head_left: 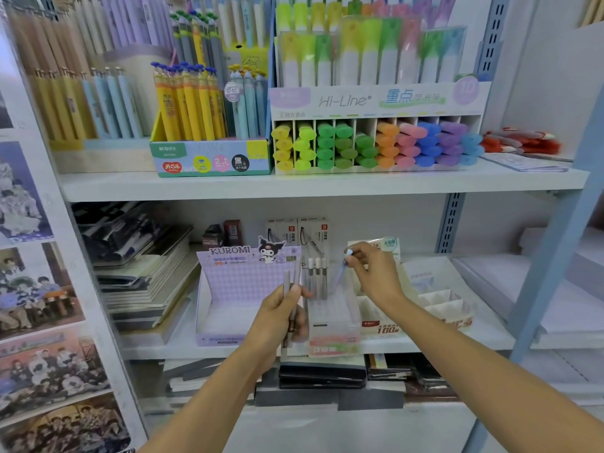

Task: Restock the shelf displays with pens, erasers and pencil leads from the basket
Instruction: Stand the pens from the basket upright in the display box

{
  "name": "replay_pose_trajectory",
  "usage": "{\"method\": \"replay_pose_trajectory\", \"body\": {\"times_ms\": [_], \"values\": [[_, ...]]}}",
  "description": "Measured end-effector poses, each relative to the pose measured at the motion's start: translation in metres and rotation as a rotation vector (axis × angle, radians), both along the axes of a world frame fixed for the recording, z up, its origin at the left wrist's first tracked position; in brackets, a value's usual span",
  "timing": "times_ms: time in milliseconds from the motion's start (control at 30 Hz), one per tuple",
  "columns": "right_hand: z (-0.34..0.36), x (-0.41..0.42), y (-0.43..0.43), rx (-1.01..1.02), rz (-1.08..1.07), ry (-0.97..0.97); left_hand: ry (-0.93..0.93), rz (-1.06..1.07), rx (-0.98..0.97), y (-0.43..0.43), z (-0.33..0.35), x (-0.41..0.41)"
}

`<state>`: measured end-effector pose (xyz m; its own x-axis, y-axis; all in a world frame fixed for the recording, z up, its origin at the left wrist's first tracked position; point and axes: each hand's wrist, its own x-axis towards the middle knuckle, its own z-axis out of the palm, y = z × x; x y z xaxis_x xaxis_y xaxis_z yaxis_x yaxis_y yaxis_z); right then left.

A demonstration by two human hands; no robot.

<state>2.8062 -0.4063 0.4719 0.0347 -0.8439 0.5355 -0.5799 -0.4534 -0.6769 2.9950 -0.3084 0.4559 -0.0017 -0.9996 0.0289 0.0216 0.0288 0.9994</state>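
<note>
Middle shelf (490, 336), one person, both hands at work: left hand (277, 317) clenched round a small bundle of grey pens (287, 277), held upright before the lilac Kuromi display box (242, 281). Right hand (376, 273) pinched a single pale blue pen (342, 271) by its upper end, tip tilted down over the clear display box (333, 322), where three white-capped pens (317, 276) stood upright. Divided white tray (441, 305) sat just beside, to the right; Hi-Line highlighter display (376, 101) on the shelf above.
</note>
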Motion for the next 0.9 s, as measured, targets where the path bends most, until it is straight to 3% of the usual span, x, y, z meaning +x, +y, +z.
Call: {"method": "replay_pose_trajectory", "body": {"times_ms": [267, 467, 600, 833, 900], "values": [[0.0, 0.003, -0.016, 0.03, 0.085, 0.19, 0.063, -0.012, 0.066, -0.011, -0.011, 0.005], [-0.002, 0.01, -0.016, -0.029, 0.106, 0.137, 0.166, -0.086, 0.076, -0.014, -0.012, 0.005], [-0.004, 0.016, -0.022, -0.106, 0.041, 0.222, 0.201, -0.124, 0.086, -0.015, -0.013, 0.01], [0.001, 0.018, -0.026, 0.065, -0.014, 0.4, 0.194, -0.154, 0.072, -0.009, -0.006, 0.012], [0.007, 0.016, -0.019, 0.077, 0.0, 0.345, 0.18, -0.156, 0.073, -0.006, -0.003, 0.011]]}}
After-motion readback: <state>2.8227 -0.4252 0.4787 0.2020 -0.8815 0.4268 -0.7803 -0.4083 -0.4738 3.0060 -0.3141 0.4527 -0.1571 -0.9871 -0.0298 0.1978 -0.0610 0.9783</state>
